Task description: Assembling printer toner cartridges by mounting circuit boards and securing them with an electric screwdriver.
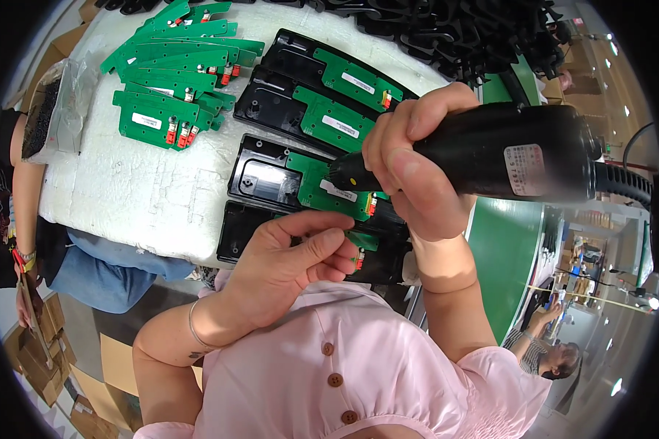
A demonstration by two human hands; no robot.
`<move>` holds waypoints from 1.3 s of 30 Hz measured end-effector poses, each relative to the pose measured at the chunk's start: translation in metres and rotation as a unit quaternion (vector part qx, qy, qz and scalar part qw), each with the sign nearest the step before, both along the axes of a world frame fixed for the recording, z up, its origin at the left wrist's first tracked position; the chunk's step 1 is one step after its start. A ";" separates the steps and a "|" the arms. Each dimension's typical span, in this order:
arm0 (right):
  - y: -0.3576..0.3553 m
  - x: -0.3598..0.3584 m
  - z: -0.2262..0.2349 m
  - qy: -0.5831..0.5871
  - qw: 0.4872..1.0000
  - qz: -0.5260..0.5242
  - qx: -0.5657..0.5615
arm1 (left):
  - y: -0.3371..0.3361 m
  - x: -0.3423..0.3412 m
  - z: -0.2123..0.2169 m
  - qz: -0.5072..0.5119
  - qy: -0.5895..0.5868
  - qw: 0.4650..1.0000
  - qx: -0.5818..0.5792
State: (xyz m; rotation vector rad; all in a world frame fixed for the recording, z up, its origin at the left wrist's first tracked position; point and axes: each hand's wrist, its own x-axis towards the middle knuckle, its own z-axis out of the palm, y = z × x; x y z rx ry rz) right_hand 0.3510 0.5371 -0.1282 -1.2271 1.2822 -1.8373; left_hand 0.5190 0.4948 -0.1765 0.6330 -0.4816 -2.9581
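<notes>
My right hand wraps round a black corded electric screwdriver, held almost level. Its nose end points left, over a green circuit board in a black plastic housing; the tip itself cannot be made out. My left hand is closed just below that board, thumb and fingers pinched together near its lower edge. Whatever it holds, if anything, is too small or hidden. Farther off lie two more black housings, each with a green board. Another housing is partly covered by my left hand.
Loose green boards with red connectors pile up at the far left on white foam. A clear bag of small dark pieces sits at the left edge. Black plastic parts heap at the back. People are at both sides.
</notes>
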 end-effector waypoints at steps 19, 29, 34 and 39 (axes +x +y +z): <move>0.035 0.020 0.069 -0.022 0.985 0.060 -0.162 | -0.001 -0.005 -0.016 0.046 0.058 0.993 0.096; 0.017 0.013 0.049 -0.031 0.988 0.079 -0.132 | 0.003 -0.002 0.008 0.026 0.008 0.987 0.156; -0.002 0.006 0.028 -0.023 0.989 0.090 -0.114 | -0.001 0.009 -0.001 -0.020 -0.006 0.997 0.078; -0.027 0.018 0.015 0.004 0.999 -0.017 -0.034 | 0.000 0.015 -0.004 -0.043 0.024 0.998 0.037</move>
